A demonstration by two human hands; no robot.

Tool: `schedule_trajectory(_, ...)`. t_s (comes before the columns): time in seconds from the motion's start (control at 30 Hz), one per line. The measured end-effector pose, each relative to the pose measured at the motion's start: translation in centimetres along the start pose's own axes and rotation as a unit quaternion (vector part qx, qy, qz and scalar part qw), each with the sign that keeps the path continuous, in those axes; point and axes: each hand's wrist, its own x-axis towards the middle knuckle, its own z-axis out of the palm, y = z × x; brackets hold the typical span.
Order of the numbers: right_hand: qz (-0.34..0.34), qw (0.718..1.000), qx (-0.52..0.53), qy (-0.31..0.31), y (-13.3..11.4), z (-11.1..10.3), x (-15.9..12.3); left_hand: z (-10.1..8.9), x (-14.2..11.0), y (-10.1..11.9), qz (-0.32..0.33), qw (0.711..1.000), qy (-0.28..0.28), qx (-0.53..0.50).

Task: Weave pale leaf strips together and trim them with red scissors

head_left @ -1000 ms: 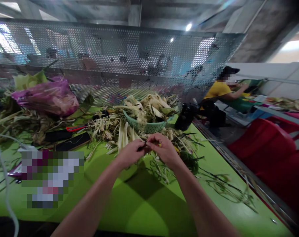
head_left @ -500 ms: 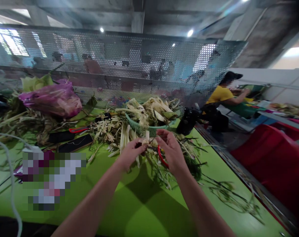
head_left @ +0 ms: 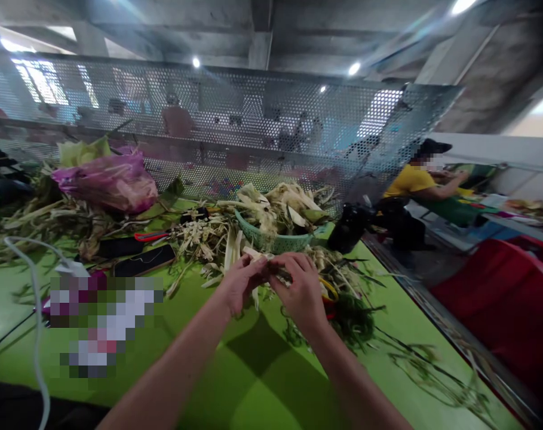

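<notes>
The left hand point(head_left: 241, 283) is over the middle of the green worktop point(head_left: 186, 364), fingers closed around a pale husk strip point(head_left: 257, 254). The strip projects past these fingers on the far side, just short of the basket point(head_left: 278, 243). The right hand point(head_left: 298, 286) meets the left at the same spot, its fingers bent and narrowly spaced; whether they grip the strip or something small cannot be told. A yellow-and-red looped item point(head_left: 330, 289) is just beside the right hand, partly hidden by it. A dark green tangle of strands point(head_left: 355, 321) lies to the right of the right wrist.

The basket, teal and perforated, is on the far side of the hands, heaped with dry husks point(head_left: 293, 202). Loose plant scraps point(head_left: 200, 240) lie to its left; a black object point(head_left: 348, 228) is to its right. Farther left are a red-handled tool point(head_left: 152, 236), a flat dark item resembling a phone point(head_left: 144, 261) and a purple plastic bag point(head_left: 110, 184). A white cable point(head_left: 39, 334) runs along the near left. A perforated metal screen point(head_left: 235, 119) spans the far side. At far right, a person in a yellow top point(head_left: 408, 184) is seated.
</notes>
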Motion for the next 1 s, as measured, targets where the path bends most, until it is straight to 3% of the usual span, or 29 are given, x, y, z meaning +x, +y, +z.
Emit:
schedule_trajectory(0.23, -0.025, 0.997, -0.064, 0.027, -0.38, -0.17, -0.18, 0.13, -0.16, -0.58, 0.000, 0.999, -0.026, 0.018)
schedule_trajectory(0.63, -0.010, 1.000, 0.009, 0.016, -0.09, -0.39, -0.01, 0.05, 0.16, -0.72, 0.025, 0.996, -0.029, 0.078)
schedule_trajectory(1.0, 0.050, 0.992, 0.115, -0.011, -0.03, -0.37, 0.05, 0.39, -0.10, -0.15, 0.039, 0.994, -0.003, 0.098)
